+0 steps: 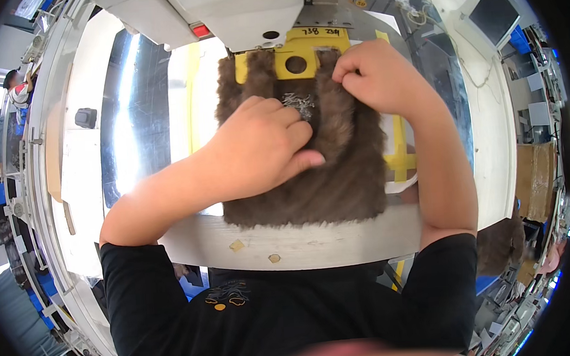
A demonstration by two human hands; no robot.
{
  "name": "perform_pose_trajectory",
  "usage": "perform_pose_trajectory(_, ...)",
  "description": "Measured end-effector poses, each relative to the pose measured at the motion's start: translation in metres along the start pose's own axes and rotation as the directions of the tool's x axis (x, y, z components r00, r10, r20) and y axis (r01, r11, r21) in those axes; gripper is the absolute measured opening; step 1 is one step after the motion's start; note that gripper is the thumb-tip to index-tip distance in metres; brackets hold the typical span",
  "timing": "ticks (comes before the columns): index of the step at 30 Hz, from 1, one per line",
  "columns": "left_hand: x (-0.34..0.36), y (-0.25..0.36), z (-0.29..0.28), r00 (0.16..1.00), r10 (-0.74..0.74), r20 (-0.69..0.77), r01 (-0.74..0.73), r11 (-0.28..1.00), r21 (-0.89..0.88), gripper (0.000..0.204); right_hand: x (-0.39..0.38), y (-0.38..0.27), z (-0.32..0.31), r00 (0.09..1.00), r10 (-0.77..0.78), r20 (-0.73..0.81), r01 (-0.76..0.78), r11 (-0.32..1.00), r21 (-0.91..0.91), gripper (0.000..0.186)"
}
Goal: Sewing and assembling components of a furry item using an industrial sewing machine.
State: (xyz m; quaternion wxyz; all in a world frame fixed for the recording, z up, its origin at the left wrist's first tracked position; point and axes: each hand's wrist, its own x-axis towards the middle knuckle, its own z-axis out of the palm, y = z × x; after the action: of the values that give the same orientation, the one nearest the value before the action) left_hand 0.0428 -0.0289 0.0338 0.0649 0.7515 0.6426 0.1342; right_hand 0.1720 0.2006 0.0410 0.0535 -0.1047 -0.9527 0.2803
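Note:
A brown plush fabric piece (299,197) lies flat under both my hands, with furry strips along its upper part. My left hand (257,144) rests on its middle, fingers curled and pressed together. The left thumb touches the curved strip; the left fingertips are hidden beneath the hand. At the upper right, my right hand (383,77) pinches the top of that strip between thumb and forefinger. Small silvery metal pins (300,104) lie in a heap on the fabric between the hands. Behind them a yellow plate (303,43) with a round hole meets the fabric's upper edge.
A white machine head (249,14) hangs close above the yellow plate. Yellow tape (399,148) marks the worktop right of the fabric. A small black object (85,118) sits at the left, and a screen (493,12) stands at the far right.

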Motion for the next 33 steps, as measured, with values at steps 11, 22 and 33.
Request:
perform_pose_trajectory(11, -0.027, 0.059, -0.006, 0.960, 0.212, 0.182, -0.175, 0.964, -0.199, 0.035, -0.052, -0.017, -0.054, 0.998, 0.028, 0.051, -0.028, 1.000, -0.005, 0.029)
perform_pose_trajectory(22, -0.040, 0.078, 0.026, 0.800, 0.378, 0.466, -0.188, 0.895, -0.403, 0.040, -0.114, -0.045, -0.006, 0.997, -0.034, -0.067, 0.047, 0.979, 0.198, 0.008)
perform_pose_trajectory(33, -0.047, 0.069, 0.031, 0.806, 0.429, 0.408, -0.214, 0.854, -0.475, 0.037, -0.120, -0.049, 0.016, 0.953, -0.285, 0.106, 0.285, 0.958, 0.017, 0.011)
